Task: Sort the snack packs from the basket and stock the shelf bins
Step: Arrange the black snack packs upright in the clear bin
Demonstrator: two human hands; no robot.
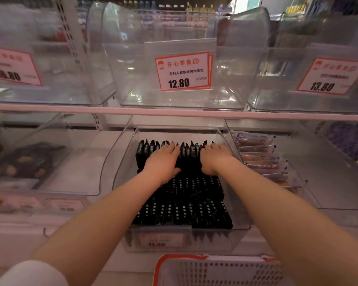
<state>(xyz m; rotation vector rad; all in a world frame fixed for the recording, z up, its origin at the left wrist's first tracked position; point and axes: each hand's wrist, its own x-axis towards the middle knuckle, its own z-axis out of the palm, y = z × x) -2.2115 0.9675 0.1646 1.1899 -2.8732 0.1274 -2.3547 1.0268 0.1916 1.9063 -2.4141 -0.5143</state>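
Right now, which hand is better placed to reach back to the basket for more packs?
Right, slightly. The basket sits low and right of centre, under the right hand's forearm. The left hand would have to cross over. Both rest on the black packs.

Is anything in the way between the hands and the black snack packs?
No. The left hand and right hand already rest on the back row of black snack packs inside the clear bin, with nothing visible between them.
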